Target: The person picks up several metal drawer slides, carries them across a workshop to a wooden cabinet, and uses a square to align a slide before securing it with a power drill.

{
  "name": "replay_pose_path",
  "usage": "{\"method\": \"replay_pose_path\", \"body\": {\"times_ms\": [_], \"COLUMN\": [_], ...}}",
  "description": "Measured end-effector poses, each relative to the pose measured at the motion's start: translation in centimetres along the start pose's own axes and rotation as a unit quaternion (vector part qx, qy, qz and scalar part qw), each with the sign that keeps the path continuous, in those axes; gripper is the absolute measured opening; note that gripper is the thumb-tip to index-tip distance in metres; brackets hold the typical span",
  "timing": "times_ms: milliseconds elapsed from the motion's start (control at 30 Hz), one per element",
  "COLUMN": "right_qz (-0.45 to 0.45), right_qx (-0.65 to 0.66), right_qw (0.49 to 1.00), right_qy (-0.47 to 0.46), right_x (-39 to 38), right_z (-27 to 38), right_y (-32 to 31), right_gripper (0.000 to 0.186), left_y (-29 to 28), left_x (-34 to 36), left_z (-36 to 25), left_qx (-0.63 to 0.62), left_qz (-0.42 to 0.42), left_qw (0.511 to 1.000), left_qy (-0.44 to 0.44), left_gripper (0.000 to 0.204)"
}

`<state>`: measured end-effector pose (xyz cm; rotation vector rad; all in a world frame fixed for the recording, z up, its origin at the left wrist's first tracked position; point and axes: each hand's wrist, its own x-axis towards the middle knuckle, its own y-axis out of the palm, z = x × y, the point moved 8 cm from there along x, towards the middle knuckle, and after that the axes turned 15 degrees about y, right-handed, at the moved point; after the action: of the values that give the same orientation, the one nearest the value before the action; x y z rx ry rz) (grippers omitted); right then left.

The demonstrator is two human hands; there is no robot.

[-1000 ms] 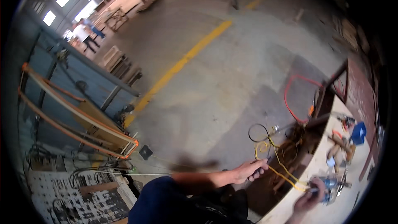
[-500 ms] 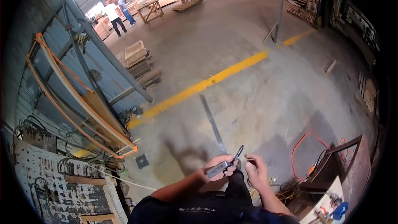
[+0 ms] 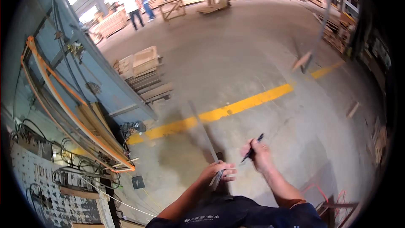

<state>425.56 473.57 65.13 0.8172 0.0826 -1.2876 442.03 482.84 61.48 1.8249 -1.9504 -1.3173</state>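
Observation:
My left hand [image 3: 219, 171] is closed around the stock of a metal try square [image 3: 203, 131]. The square's long thin blade points away from me and slightly left, above the floor, and blurs toward its far end. My right hand [image 3: 261, 155] is raised to the right of the left one, closed on a dark pen [image 3: 249, 153]. One end of the pen points down and left toward the left hand; the other sticks up past the fingers. A gap separates the pen from the square.
An orange-edged curved frame [image 3: 71, 116] leans against the blue wall at left. Below it lie black cables and a worn perforated metal panel [image 3: 46, 183]. A yellow line [image 3: 228, 110] crosses the concrete floor. Stacked wood [image 3: 145, 61] and two people [image 3: 134, 8] are farther off.
The pen has passed from my left hand to my right, which has moved up. The square has swung a little leftward in the left hand. The view has shifted too.

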Motion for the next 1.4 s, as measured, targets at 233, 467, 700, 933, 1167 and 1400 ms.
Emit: {"method": "replay_pose_path", "body": {"times_ms": [233,467,700,933,1167,1400], "right_qz": [-0.048,-0.018,-0.001,0.070,0.175,0.058], "right_qx": [-0.254,-0.247,-0.471,-0.620,-0.810,-0.782], "right_qw": [0.964,0.956,0.802,0.673,0.541,0.620], "right_qy": [0.064,-0.156,-0.367,-0.396,-0.142,0.019], "right_x": [20.7,39.2,61.5,82.6,114.1,138.2], "right_z": [12.5,27.6,43.6,57.6,60.9,74.0], "right_y": [5.5,11.4,17.1,29.2,31.5,28.9], "right_gripper": [0.019,0.017,0.015,0.033,0.034,0.031], "left_y": [-5.4,-5.1,-7.8,-5.6,-9.9,-7.1], "left_x": [18.4,40.7,62.3,76.6,98.1,119.8], "left_z": [-19.2,-37.0,-53.5,-73.2,-89.3,-114.5], "left_qx": [0.170,0.369,0.502,0.695,0.682,0.656], "left_qz": [-0.134,-0.105,-0.174,-0.192,-0.118,-0.078], "left_qw": [0.972,0.901,0.809,0.627,0.671,0.644], "left_qy": [0.091,0.204,0.252,0.296,0.267,0.385], "left_gripper": [0.031,0.029,0.034,0.020,0.021,0.014]}}
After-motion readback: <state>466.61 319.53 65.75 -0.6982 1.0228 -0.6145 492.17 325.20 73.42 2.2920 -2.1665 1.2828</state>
